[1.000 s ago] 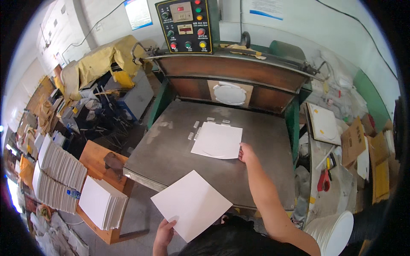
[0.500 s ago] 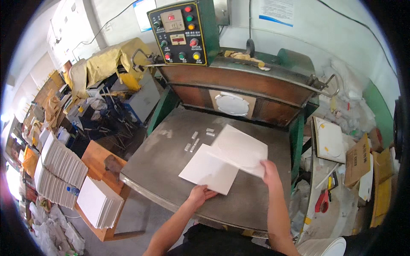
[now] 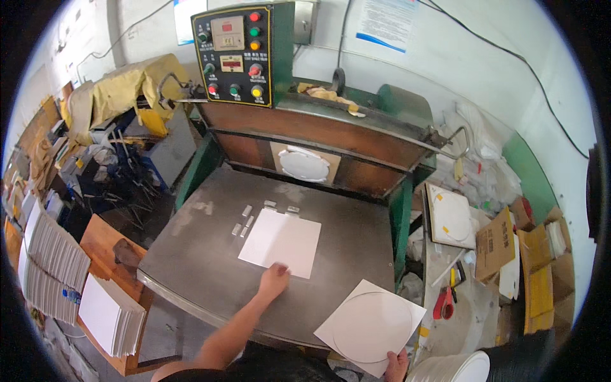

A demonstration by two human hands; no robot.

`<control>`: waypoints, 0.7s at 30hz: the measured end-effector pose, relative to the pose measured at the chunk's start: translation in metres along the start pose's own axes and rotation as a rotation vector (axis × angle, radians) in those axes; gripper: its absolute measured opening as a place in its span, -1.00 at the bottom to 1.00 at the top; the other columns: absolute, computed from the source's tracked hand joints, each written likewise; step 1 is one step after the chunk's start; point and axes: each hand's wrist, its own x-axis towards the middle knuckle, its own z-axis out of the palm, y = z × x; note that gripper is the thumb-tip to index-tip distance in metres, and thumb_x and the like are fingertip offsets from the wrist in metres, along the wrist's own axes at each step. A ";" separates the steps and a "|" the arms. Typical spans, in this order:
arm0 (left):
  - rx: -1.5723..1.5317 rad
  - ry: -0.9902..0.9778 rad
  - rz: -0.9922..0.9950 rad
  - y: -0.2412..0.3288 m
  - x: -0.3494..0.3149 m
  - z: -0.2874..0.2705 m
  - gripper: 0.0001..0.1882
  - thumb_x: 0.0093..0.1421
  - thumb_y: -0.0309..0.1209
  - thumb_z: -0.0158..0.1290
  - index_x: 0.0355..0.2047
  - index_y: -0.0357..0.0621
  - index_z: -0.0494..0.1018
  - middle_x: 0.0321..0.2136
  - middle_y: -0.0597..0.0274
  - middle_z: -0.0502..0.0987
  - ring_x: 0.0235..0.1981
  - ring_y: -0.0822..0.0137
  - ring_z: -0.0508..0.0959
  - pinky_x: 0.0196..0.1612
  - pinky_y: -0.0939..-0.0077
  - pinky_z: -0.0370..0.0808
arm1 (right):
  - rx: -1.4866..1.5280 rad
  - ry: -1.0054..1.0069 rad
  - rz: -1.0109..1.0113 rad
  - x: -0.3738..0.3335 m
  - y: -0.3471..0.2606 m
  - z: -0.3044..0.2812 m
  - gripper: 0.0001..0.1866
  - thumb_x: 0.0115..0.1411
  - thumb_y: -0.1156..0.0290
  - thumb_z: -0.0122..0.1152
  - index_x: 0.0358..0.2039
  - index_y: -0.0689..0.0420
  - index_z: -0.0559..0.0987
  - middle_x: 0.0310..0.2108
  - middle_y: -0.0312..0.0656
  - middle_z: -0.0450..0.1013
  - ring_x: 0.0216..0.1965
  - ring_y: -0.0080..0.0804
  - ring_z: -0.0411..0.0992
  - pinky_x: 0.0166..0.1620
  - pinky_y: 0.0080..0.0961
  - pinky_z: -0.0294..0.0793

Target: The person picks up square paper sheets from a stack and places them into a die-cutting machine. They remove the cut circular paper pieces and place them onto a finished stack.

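Note:
A plain white square board (image 3: 282, 244) lies flat on the grey bed of a press (image 3: 191, 245), its far edge close to several small pale blocks (image 3: 247, 210). At its near edge is my left hand (image 3: 273, 282), slightly blurred, with the fingers looking curled and touching or almost touching the board. My right hand (image 3: 396, 367) grips another white square board (image 3: 372, 326) by its near corner. A large circle is scored or cut into that board. It is held at the bed's near right edge, close to a stack of white discs (image 3: 455, 369).
A control box (image 3: 238, 57) with coloured buttons stands above the press, beside the upright plate carrying a white round die (image 3: 305, 164). White boards are stacked on a wooden stand (image 3: 105, 237) at left. Red-handled scissors (image 3: 444, 304) and a cardboard box (image 3: 495, 245) are on the right.
My right hand has carried the circle-marked board off the other one, toward me and right. The plain board has shifted up toward the blocks with my left hand. The view has turned right.

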 end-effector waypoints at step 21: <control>-0.230 -0.740 0.232 0.084 -0.027 0.022 -0.57 0.33 -0.07 -0.09 -0.15 -0.23 0.48 -0.35 0.18 0.58 -0.34 0.38 0.56 -0.26 0.47 0.50 | 0.977 0.293 0.302 -0.146 -0.015 0.061 -0.49 0.10 0.40 0.08 0.06 0.38 0.37 -0.07 -0.03 0.47 -0.09 -0.23 0.47 0.02 -0.38 0.43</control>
